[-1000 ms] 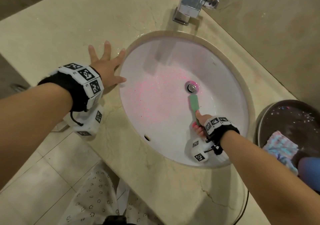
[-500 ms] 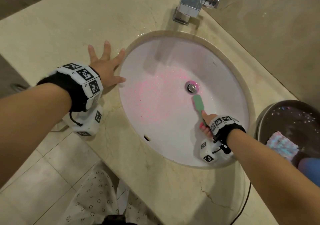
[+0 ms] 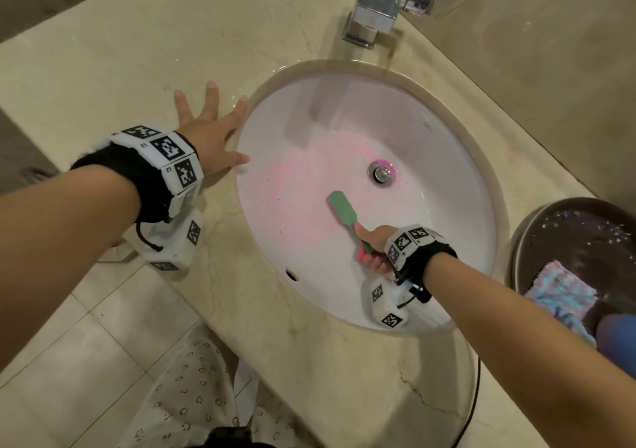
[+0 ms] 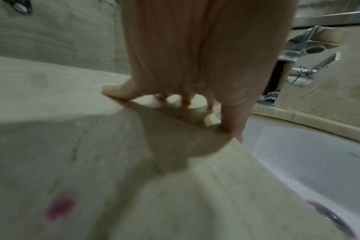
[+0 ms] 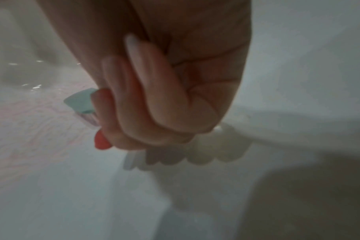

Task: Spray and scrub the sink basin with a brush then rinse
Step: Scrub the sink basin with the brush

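Observation:
The white oval sink basin (image 3: 430, 144) is set in a beige stone counter, and pink speckled spray covers its left half around the metal drain (image 3: 382, 173). My right hand (image 3: 373, 246) grips the handle of a green brush (image 3: 340, 206), whose head lies on the basin floor left of the drain. In the right wrist view my right hand (image 5: 154, 104) curls round the brush (image 5: 80, 100). My left hand (image 3: 210, 134) lies flat with spread fingers on the counter at the basin's left rim. In the left wrist view my left hand (image 4: 185, 91) presses the counter, thumb at the basin edge.
A chrome faucet (image 3: 378, 7) stands behind the basin. A dark round bowl (image 3: 581, 237) at the right holds a pastel cloth (image 3: 561, 292) and something blue (image 3: 616, 334). Beige counter (image 3: 103, 69) spreads to the left. A wall rises at the back right.
My right hand has dragged the brush head leftward and toward me, away from the drain into the pink spray. The left hand has stayed put on the counter.

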The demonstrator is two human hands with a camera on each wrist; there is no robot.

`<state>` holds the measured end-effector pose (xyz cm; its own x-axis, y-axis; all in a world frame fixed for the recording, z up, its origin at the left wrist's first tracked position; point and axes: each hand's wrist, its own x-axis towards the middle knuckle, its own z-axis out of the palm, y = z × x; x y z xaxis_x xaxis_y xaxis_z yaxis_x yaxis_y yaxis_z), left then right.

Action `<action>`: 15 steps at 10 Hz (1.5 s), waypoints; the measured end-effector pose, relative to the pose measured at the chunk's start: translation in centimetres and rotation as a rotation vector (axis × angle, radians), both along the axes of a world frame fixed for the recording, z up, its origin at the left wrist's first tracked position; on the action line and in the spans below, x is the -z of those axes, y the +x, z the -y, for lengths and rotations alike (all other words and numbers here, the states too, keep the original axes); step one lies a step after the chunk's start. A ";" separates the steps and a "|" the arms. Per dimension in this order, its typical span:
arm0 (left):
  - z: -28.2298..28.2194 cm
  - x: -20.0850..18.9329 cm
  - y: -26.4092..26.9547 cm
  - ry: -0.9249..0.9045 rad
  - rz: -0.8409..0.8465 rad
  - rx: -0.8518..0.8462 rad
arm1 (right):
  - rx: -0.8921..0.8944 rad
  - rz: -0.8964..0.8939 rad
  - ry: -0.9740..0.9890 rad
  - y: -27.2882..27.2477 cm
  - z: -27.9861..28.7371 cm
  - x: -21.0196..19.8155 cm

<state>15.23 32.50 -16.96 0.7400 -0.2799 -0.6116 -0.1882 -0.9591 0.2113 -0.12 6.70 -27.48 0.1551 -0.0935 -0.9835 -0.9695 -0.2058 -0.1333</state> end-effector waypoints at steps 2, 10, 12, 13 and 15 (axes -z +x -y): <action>0.0 0.0 0.0 0.004 -0.003 0.008 | 0.075 0.106 -0.221 -0.2 3.8 0.5; 0.1 -0.1 -0.1 0.005 -0.007 0.012 | 0.011 0.093 -0.335 0.2 6.1 0.8; 0.0 -0.1 -0.1 0.013 0.004 0.018 | 0.246 0.049 -0.268 -0.1 6.9 1.0; 0.0 0.0 0.0 0.012 0.004 0.020 | 0.266 0.034 -0.190 0.4 5.4 0.8; 0.0 0.1 0.1 0.023 0.009 0.020 | 0.095 0.026 -0.114 0.5 2.1 0.0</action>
